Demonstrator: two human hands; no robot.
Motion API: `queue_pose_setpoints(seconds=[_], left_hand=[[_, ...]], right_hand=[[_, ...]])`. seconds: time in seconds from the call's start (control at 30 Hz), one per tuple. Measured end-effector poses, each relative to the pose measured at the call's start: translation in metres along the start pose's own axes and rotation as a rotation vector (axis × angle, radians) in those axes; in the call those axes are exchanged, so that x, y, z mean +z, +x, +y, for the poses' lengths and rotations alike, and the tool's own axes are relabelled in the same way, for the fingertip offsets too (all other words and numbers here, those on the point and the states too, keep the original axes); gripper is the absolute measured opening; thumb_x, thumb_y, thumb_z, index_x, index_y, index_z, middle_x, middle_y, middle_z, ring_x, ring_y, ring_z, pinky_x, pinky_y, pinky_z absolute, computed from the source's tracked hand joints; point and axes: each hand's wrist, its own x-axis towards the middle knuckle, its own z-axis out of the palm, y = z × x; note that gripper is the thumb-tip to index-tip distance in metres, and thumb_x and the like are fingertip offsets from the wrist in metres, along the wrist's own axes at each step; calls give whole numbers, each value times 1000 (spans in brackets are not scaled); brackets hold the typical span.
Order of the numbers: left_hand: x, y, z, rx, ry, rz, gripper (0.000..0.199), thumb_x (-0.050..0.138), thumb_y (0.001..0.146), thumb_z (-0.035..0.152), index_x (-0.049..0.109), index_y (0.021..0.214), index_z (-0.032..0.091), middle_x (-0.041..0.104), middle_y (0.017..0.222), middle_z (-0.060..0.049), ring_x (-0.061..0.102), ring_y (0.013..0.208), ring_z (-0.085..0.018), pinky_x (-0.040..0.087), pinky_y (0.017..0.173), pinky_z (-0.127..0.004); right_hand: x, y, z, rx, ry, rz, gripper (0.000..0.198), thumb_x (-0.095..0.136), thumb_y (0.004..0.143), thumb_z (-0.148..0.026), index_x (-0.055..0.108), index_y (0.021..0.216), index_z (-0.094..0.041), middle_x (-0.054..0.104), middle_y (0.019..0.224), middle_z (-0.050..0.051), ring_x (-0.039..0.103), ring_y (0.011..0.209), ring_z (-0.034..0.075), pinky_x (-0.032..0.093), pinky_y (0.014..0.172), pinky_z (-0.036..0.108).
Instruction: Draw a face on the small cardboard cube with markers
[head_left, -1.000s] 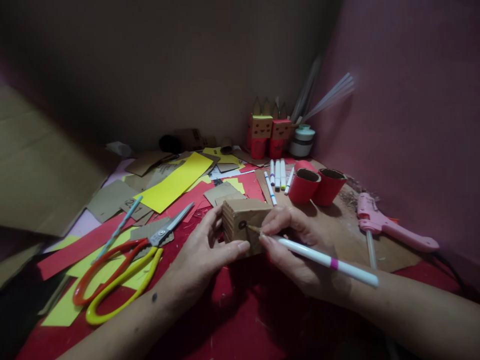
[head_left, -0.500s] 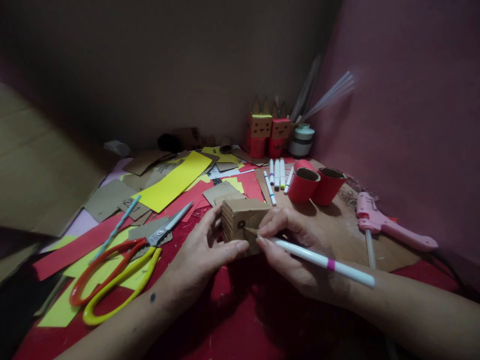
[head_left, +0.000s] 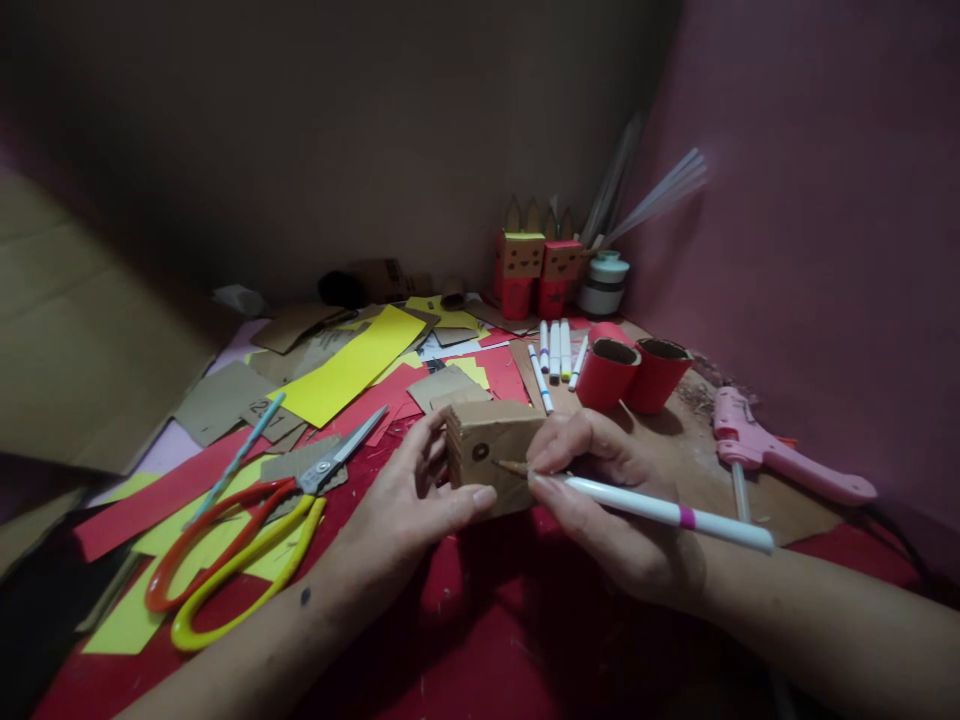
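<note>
My left hand is closed around the left end of a small cardboard box, with the thumb along its lower front edge. A dark round mark is drawn on the box's front face. In my right hand is a white marker with a purple band, pinched between thumb and fingers. Its brown pointed tip is just right of the round mark; whether it touches the cardboard I cannot tell. The right end of the box is hidden behind my right fingers.
Scissors with red and yellow handles lie on paper scraps at left. Several markers and red-wrapped tubes stand or lie beyond the box. A pink glue gun rests at right. Two decorated box figures stand at the back.
My right hand and the marker have shifted slightly right, drawing the tip away from the round mark. The left hand still holds the box in nearly the same place.
</note>
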Motion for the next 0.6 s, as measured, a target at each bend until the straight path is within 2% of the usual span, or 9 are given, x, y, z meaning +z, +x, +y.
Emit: queue_pose_setpoints(seconds=[0.1, 0.2, 0.3, 0.4, 0.47, 0.6], left_hand=[[1, -3, 2, 5, 24, 47, 93, 88, 67, 26, 39, 146, 22, 53, 152, -12, 50, 138, -32, 49, 105, -33], [5, -7, 4, -5, 68, 111, 97, 88, 66, 29, 37, 148, 23, 60, 143, -12, 56, 132, -33, 52, 99, -34], [9, -10, 8, 8, 141, 171, 94, 88, 64, 30, 42, 145, 22, 68, 128, -11, 63, 122, -34, 55, 93, -35], [11, -11, 12, 15, 198, 200, 84, 87, 63, 32, 49, 137, 22, 70, 117, -10, 65, 115, -35, 56, 91, -37], [10, -12, 16, -2, 248, 203, 81, 88, 62, 33, 52, 133, 22, 70, 116, -10, 65, 114, -36, 56, 89, -39], [10, -14, 20, 27, 334, 235, 92, 90, 61, 31, 46, 141, 28, 65, 126, -9, 64, 114, -34, 55, 89, -37]], right_hand=[[0, -1, 3, 1, 33, -14, 9, 61, 88, -15, 56, 88, -23, 54, 77, -3, 46, 60, 10, 38, 54, 24], [1, -1, 4, -4, 66, -28, 9, 61, 88, -15, 56, 88, -23, 54, 77, -2, 46, 61, 11, 37, 54, 25], [1, 0, 2, -12, 112, -65, 11, 60, 88, -13, 55, 86, -23, 50, 72, -3, 44, 60, 11, 35, 53, 25], [0, 1, -2, 25, 159, -119, 14, 60, 88, -12, 53, 85, -24, 48, 68, -4, 43, 57, 11, 35, 51, 25], [0, 3, -3, 52, 190, -145, 14, 60, 88, -12, 53, 84, -24, 48, 68, -4, 43, 56, 11, 34, 50, 25], [-2, 5, -3, 47, 236, -149, 12, 62, 88, -15, 54, 85, -23, 52, 71, -2, 45, 59, 12, 36, 50, 25]])
